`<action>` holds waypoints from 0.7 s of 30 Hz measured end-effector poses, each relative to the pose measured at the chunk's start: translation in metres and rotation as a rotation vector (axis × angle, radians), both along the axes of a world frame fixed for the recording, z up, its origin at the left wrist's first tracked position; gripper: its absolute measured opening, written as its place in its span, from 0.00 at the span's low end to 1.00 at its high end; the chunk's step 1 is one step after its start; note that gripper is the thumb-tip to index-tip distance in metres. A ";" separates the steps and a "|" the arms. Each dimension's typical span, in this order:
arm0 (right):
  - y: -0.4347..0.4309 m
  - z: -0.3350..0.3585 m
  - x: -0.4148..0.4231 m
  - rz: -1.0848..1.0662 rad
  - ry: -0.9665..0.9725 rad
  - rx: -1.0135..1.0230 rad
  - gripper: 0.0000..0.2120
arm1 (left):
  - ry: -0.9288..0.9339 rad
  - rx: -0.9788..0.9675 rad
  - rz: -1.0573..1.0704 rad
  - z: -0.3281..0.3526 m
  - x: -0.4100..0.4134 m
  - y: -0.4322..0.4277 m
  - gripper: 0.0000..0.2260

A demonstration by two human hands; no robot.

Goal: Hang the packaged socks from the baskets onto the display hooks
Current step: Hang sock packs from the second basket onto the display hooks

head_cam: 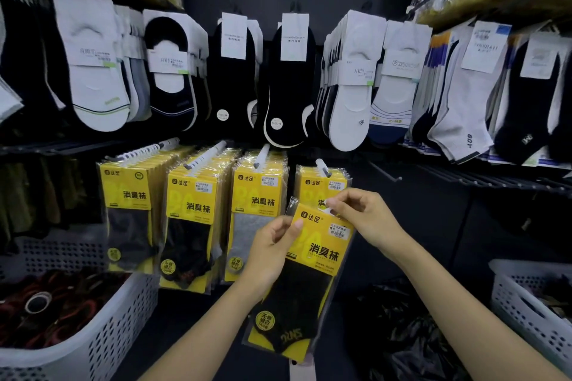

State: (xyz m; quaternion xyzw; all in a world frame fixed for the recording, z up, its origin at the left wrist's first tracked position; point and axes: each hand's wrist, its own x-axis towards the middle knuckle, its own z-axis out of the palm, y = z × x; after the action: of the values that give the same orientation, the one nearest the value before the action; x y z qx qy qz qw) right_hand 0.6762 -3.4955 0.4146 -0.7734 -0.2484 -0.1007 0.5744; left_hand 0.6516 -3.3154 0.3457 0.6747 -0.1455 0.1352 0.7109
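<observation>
I see dark display wall [433, 226] far, hung socks [93, 86] on hooks [323, 168] | left basket [123, 309], right basket [520, 309] near | my left hand [272, 246] and right hand [366, 216] pinch yellow sock pack [312, 275]

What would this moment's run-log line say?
stage: pack held, not yet hung | left hand: grips sock pack side | right hand: pinches its top | likely hook: rightmost of yellow row
</observation>
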 end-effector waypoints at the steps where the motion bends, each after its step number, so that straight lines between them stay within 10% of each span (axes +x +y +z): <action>1: 0.000 -0.001 0.000 -0.004 0.007 0.019 0.06 | 0.002 -0.003 0.008 0.000 0.000 -0.002 0.14; 13: -0.009 -0.039 0.018 -0.160 0.221 0.450 0.05 | 0.046 0.018 0.064 0.011 0.019 -0.035 0.16; 21: 0.014 -0.033 0.067 -0.168 0.170 0.331 0.06 | 0.054 -0.057 0.196 -0.009 0.047 -0.042 0.20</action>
State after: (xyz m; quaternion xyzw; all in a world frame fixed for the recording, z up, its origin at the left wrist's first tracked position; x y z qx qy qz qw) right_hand 0.7429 -3.4812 0.3819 -0.6922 -0.1138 -0.1222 0.7021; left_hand 0.6984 -3.3579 0.3365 0.6686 -0.0556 0.1898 0.7169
